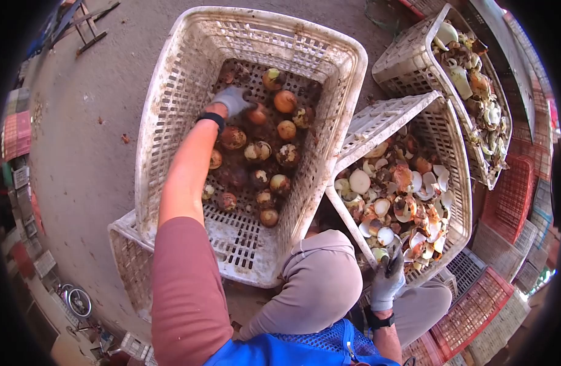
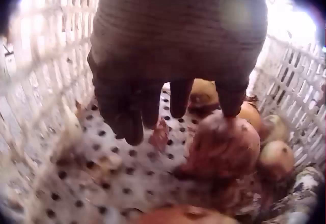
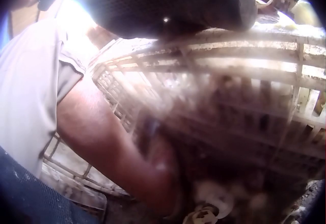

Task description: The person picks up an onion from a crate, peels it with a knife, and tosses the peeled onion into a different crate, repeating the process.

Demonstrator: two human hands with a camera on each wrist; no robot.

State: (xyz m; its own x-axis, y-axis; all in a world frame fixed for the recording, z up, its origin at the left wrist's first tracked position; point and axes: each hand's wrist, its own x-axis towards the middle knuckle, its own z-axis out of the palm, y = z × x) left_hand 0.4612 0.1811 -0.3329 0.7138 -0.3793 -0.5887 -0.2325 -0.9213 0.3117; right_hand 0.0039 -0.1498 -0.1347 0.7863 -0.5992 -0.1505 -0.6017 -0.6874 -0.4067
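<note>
Both arms (image 1: pixel 186 174) lowered: my left hand (image 1: pixel 231 101), fingers loose, reaches an onion (image 2: pixel 221 145) in the crate (image 1: pixel 354 64); right hand (image 1: pixel 387 282) by scraps (image 1: pixel 405 204), hold unclear.

My gloved left hand (image 1: pixel 231 100) is above centre in the head view, at the end of my left arm (image 1: pixel 189 165), which stretches up from the lower left, bare below the elbow. In the left wrist view its fingers (image 2: pixel 179 99) point downward, parted and fairly straight. My gloved right hand (image 1: pixel 385 283) sits lower right, fingertips upward, wrist (image 1: pixel 380 317) below it; its grip is unclear.
</note>
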